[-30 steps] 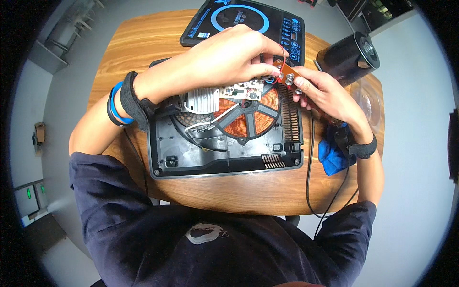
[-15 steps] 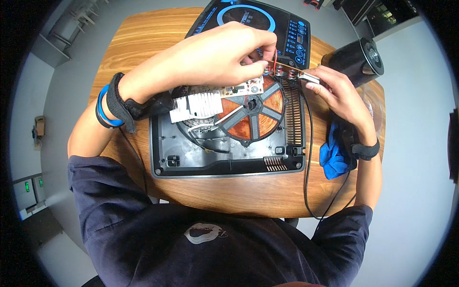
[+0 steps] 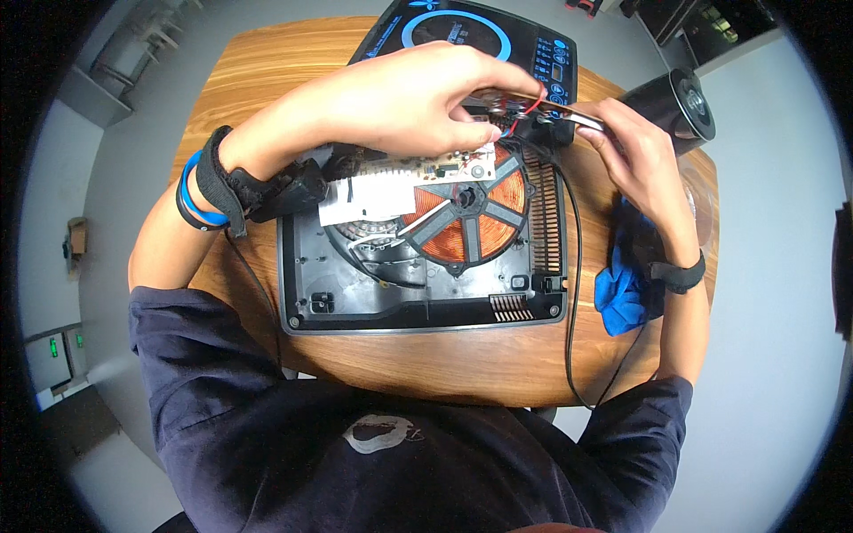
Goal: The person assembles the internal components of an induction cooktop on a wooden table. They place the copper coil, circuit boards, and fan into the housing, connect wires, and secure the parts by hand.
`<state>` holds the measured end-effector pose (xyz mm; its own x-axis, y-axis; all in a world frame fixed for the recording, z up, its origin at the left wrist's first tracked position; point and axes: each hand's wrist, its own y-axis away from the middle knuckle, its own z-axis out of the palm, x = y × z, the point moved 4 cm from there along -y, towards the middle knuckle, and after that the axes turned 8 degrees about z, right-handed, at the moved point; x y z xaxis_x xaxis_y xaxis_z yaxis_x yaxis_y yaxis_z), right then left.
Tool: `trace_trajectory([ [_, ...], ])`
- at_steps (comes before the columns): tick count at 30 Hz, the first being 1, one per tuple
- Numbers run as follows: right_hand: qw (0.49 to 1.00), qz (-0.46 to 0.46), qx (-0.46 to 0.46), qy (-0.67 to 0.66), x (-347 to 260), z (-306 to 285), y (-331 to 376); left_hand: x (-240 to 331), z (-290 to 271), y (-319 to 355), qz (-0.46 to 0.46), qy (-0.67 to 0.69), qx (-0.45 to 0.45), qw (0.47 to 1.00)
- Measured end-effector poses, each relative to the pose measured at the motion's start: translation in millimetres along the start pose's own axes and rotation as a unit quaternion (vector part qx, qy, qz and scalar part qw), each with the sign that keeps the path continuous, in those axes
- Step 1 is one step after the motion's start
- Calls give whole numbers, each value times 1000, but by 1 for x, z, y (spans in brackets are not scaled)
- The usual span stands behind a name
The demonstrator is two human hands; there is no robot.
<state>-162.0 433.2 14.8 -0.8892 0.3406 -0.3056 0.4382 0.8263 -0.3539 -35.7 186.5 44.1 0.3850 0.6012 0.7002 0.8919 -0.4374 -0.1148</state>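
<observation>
A narrow circuit board [image 3: 555, 108], tilted nearly edge-on, is held above the far side of an opened induction cooker base [image 3: 426, 306]. My right hand [image 3: 635, 147] is closed on the board's right end, thumb below and fingers above. My left hand [image 3: 418, 98] curves round its left part, fingertips along the upper edge and thumb lower near the wires. A red wire [image 3: 530, 108] loops at the board. Within the base lie a copper coil [image 3: 458, 209], a larger circuit board [image 3: 458, 169] and a pale metal heat sink [image 3: 369, 200]. My left hand hides part of the narrow board.
The cooker's black top panel [image 3: 458, 31] lies at the back of the wooden table [image 3: 426, 364]. A black cylindrical container [image 3: 671, 111] and a blue cloth [image 3: 626, 289] sit at the right. A black cable [image 3: 573, 293] runs down beside the base.
My left fingers have reached right along the narrow board and its thumb has spread from them. The board and my right hand have shifted slightly right and up, tilting the board.
</observation>
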Motion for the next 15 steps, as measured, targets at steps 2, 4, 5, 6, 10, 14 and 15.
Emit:
trace_trajectory([
  [2,999,33,-3,18,5,-1,3,-7,1,3,13,69,54,996],
  [4,999,45,6,18,1,2,5,-11,1,3,-4,63,36,997],
  [5,999,39,9,20,-1,3,4,-13,1,3,-7,51,27,998],
  [6,999,33,13,21,-3,4,4,-15,0,3,-10,39,18,999],
  [10,998,9,1,56,-7,7,-4,-14,-9,-2,58,-113,-15,992],
  [14,994,63,-89,-30,-6,8,-8,-21,-10,-2,77,-97,0,992],
  [15,991,68,-106,-52,-4,8,-9,-24,-9,-1,75,-86,4,993],
])
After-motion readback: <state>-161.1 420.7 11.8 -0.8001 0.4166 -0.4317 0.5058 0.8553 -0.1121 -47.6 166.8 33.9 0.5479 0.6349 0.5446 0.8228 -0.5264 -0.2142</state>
